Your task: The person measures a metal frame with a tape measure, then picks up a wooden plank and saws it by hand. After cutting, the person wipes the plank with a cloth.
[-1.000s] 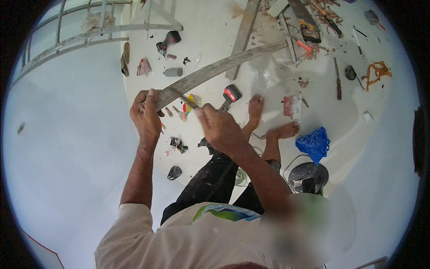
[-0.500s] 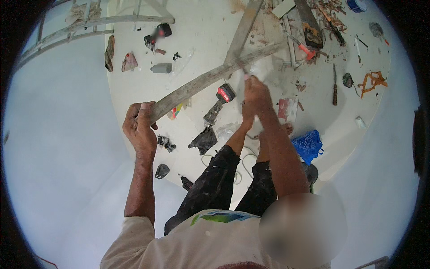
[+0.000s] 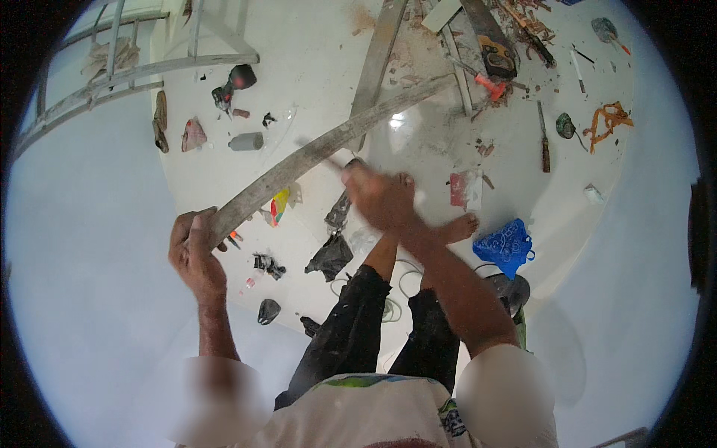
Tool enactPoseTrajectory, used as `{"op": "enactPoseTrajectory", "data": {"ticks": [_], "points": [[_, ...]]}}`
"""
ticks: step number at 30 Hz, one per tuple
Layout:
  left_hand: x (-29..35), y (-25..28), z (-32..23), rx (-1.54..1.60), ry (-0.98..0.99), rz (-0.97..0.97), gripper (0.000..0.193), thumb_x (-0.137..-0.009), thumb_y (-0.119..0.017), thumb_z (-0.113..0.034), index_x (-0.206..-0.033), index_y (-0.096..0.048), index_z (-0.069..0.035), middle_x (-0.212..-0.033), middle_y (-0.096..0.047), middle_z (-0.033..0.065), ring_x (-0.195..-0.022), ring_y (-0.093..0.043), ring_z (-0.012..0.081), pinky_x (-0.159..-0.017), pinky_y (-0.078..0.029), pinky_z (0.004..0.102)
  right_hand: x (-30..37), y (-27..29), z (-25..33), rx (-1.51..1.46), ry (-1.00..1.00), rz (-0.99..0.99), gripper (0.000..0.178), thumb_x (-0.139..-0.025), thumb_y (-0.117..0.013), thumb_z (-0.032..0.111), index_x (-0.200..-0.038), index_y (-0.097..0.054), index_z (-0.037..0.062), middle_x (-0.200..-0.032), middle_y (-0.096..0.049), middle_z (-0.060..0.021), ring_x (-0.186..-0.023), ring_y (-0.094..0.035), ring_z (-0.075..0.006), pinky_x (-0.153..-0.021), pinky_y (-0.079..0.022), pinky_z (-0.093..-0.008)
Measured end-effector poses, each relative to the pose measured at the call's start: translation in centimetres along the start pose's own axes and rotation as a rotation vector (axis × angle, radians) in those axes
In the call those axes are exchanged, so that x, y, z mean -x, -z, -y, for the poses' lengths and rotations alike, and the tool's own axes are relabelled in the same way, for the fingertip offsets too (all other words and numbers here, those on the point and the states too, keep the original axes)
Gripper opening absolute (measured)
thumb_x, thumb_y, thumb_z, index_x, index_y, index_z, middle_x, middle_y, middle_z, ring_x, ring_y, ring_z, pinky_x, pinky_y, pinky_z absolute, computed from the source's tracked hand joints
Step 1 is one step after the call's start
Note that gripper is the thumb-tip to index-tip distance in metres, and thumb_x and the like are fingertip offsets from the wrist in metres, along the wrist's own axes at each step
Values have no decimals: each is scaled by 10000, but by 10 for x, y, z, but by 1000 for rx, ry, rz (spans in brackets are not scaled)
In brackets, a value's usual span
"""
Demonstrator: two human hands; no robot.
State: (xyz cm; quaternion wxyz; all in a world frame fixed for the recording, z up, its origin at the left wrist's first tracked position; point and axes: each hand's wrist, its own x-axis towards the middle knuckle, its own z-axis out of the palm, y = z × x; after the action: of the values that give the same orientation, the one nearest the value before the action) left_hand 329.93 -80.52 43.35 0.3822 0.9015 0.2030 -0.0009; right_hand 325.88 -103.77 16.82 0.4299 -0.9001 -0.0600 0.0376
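left hand (image 3: 196,250): raised in front of the chest, forearm coming up from the lower edge, wrist bent, fingers wrapped round the near end of the plank.
right hand (image 3: 379,196): arm stretched forward and up from the right shoulder, hand blurred, just below the middle of the plank.
plank (image 3: 328,149): long, narrow, grey weathered wood, rough surface, bends in a curve in this view; runs from the left hand up and right toward the debris at the top of the floor.
plank position: held in the air above the white floor (image 3: 314,97), tilted, near end low left, far end high right; crosses over another grey board (image 3: 377,52) lying on the floor.
left grip: closed tight on the plank end, thumb over the top.
right grip: fingers curled, something thin and blurred sticks out toward the plank; cannot tell what it holds or how tight.
below the hands: bare feet (image 3: 461,226) and dark trousers (image 3: 351,336) on the floor.
floor clutter: blue cloth (image 3: 506,245) beside the foot, red power drill (image 3: 233,82) upper left, hand saw (image 3: 489,41) at top, wood chips around it.
left edge: metal ladder (image 3: 112,71) lying flat.
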Motion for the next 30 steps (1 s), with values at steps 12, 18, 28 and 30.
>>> {"op": "enactPoseTrajectory", "data": {"ticks": [12, 18, 28, 30], "points": [[-23, -9, -61, -242, -539, 164, 378, -919, -703, -120, -1264, -602, -4, -1263, -555, 158, -1187, -577, 292, -1054, -456, 408, -13, 105, 67, -188, -27, 216, 190, -1009, -622, 236, -1000, -612, 47, -880, -698, -184, -775, -721, -378, -807, -540, -551], [-29, -26, -61, -286, -543, 34, 205, -906, -565, 43, -1093, -644, 13, -1127, -600, 135, -1071, -569, 253, -968, -469, 377, -7, 36, -16, 98, -182, 333, 199, -1014, -583, 216, -1106, -618, 42, -1090, -721, -171, -921, -743, -353, -956, -496, -596], [-38, -32, -40, -263, -563, 49, 178, -946, -580, -27, -1116, -630, -9, -1134, -603, 109, -1104, -588, 222, -1008, -470, 375, -19, 41, -4, 33, -135, 348, 215, -1036, -569, 215, -1150, -626, 41, -1059, -712, -159, -874, -754, -319, -726, -620, -452], [-33, -30, -36, -312, -594, 24, 182, -939, -576, -19, -1112, -632, -9, -1135, -603, 109, -1108, -586, 226, -1014, -469, 380, -31, 79, 68, -44, -212, 494, 244, -1063, -529, 227, -1193, -606, 36, -1090, -703, -183, -893, -754, -333, -723, -618, -473]]}}
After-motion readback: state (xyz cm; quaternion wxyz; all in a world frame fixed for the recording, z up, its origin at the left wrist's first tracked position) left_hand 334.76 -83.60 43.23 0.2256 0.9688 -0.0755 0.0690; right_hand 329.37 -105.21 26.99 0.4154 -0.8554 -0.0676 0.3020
